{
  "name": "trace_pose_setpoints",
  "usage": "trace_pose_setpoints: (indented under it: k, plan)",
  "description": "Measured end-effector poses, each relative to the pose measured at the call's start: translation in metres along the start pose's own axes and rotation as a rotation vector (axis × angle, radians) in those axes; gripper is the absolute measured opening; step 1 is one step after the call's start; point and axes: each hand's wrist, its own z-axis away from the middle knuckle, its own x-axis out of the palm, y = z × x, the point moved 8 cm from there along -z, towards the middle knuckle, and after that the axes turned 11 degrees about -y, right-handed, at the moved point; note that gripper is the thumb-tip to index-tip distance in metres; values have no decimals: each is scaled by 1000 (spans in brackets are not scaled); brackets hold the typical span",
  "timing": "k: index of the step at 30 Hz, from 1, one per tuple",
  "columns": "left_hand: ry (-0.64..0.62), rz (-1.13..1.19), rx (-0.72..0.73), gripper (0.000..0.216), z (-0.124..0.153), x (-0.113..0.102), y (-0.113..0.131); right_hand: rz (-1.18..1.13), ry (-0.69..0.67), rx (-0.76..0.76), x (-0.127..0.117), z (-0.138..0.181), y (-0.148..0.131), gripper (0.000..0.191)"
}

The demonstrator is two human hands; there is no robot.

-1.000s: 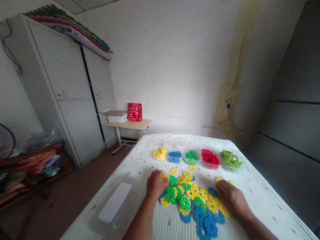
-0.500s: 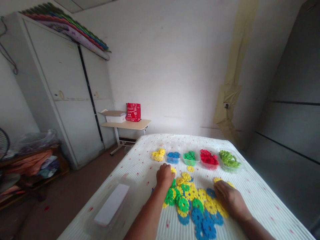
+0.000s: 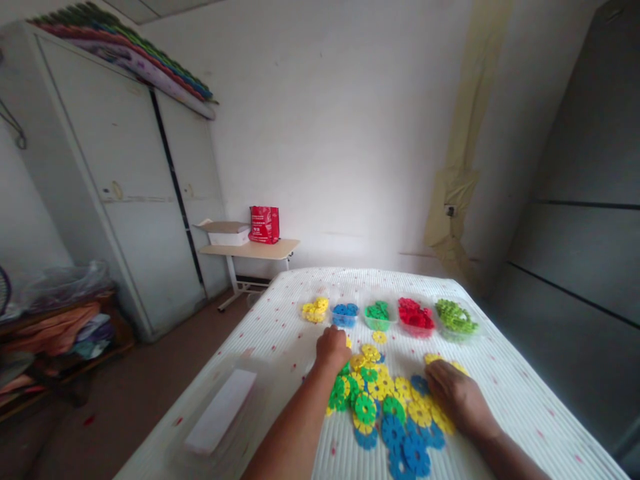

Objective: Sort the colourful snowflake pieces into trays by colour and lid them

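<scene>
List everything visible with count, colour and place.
table: one, white-covered, centre
notched discs: many, yellow, green, blue, on table
tubs: five, clear, table's far side
block: one, white, table's left
side table: one, tan, near back wall
box: one, white, side table
bag: one, red, beside box
cabinet: one, grey, left
mats: several, multicoloured, atop cabinet
shelf: one, brown, left
cloths: several, mixed, on shelf
fan: one, dark, left edge
socket: one, white, back wall
tape: some, yellowish, back wall
left hand: one, at yellow disc
right hand: one, at yellow discs
</scene>
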Motion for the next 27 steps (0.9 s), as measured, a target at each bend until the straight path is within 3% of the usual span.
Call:
trace_pose_setpoints:
  k: [6,10,13,15,17,20,27]
  plan:
    - [38,7,-12,23,20,-18,-14,4,-26,18,5,1,3,28]
    - [142,25,-61,28,22,-62,-38,12,-72,29,6,-1,1,29]
    - [333,122,-131,29,8,-104,-55,13,-77,25,4,-2,-1,29]
    - [369,149,-154,35,-6,-116,-60,15,-64,20,3,-2,-2,29]
    - [370,171,-168,44,-17,-114,-62,18,-46,20,1,-1,-2,30]
    - [345,196,-166,44,-18,-93,-62,16,-23,26,-1,-1,-2,31]
    - [280,283,-161,31,21,-37,-67,-110,9,73,-8,1,7,31]
